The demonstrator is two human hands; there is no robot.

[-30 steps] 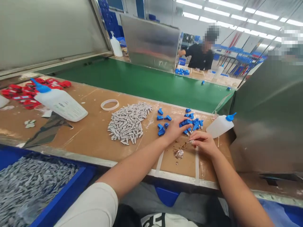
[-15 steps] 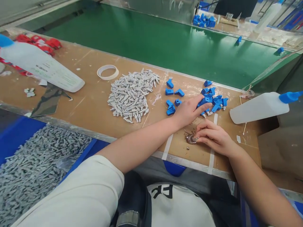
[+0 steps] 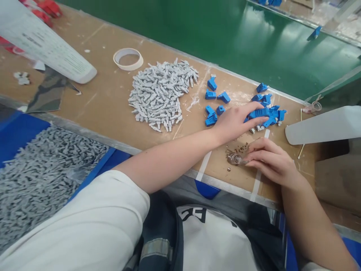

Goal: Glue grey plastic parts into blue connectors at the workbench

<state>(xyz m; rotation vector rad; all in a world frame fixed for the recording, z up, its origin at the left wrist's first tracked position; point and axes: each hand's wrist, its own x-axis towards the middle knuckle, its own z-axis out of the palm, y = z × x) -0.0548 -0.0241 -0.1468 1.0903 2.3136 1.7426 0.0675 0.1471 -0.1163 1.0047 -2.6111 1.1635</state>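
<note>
My left hand (image 3: 235,118) is closed around a blue plastic part (image 3: 258,113), gripping it between thumb and fingers over a cluster of similar blue parts (image 3: 273,117). Lower and to the right, the fingers of my right hand (image 3: 272,160) pinch a small grey plastic piece (image 3: 242,161), blurred and partly hidden by the fingertips. That piece is at a small shiny round dish (image 3: 232,158) on the brown work surface. Brown specks (image 3: 239,148) lie around the dish. Left of my left hand, several blue parts (image 3: 210,94) lie loose.
A heap of grey pieces (image 3: 159,92) lies mid-table by a tape roll (image 3: 128,60). White bottles stand or lie at left (image 3: 47,41) and right (image 3: 324,126). Beyond is a green belt (image 3: 180,30); a blue bin (image 3: 94,175) of grey pieces sits lower left.
My right hand has brought the small grey piece down from beside the blue parts to the shiny dish. My left hand keeps its blue part. The view has tilted downward.
</note>
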